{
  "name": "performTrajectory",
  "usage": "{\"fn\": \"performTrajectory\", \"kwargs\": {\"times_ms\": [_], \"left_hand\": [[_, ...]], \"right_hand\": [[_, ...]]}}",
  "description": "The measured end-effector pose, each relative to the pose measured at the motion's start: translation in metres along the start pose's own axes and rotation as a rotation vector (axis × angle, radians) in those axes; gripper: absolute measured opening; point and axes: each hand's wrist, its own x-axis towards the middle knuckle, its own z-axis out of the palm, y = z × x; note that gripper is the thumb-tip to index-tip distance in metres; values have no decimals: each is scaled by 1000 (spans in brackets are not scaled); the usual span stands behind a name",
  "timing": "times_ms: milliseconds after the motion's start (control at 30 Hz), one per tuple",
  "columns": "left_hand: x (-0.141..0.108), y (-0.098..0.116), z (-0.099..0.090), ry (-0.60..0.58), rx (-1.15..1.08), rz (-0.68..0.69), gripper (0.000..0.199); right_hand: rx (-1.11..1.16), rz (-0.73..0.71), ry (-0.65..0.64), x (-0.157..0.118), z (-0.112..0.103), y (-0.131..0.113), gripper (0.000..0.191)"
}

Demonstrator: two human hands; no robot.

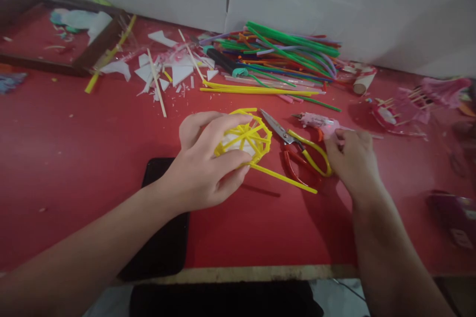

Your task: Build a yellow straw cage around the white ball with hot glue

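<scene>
My left hand (211, 158) grips a round wheel-like frame of yellow pipe cleaners (265, 139) with something white inside it. One long yellow strand sticks out from the frame toward the lower right. My right hand (351, 158) is closed at the handle end of a pink glue gun (316, 121), whose nozzle points left; the fingertips are partly hidden. Between the hands lie scissors (284, 133) with one yellow and one red handle, blades toward the upper left.
Behind the hands are a heap of colored pipe cleaners (290, 54), a dark-handled cutter (223, 61), and white scraps (182, 74) with sticks. A black phone (163, 242) lies under my left forearm. At right sits a pink stick model (412, 104); at far left, a dark frame (48, 63).
</scene>
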Motion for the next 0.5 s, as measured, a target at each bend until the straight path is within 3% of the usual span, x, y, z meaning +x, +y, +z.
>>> {"fn": "performTrajectory", "kwargs": {"times_ms": [67, 133, 167, 267, 333, 400, 500], "left_hand": [[0, -1, 0, -4, -2, 4, 5], [1, -1, 1, -2, -6, 9, 4], [1, -1, 1, 0, -10, 12, 5], [0, -1, 2, -4, -14, 7, 8], [0, -1, 2, -14, -6, -1, 8], [0, -1, 3, -15, 2, -3, 8], [0, 0, 3, -19, -8, -6, 7]], "right_hand": [[-9, 18, 115, -6, -2, -10, 32], [94, -59, 199, -16, -8, -28, 32], [222, -141, 159, -22, -12, -38, 27], [640, -286, -322, -40, -23, -67, 24], [743, -378, -504, -47, -28, -79, 21], [736, -458, -517, -49, -30, -85, 11], [689, -553, -395, -45, -31, -85, 6]]}}
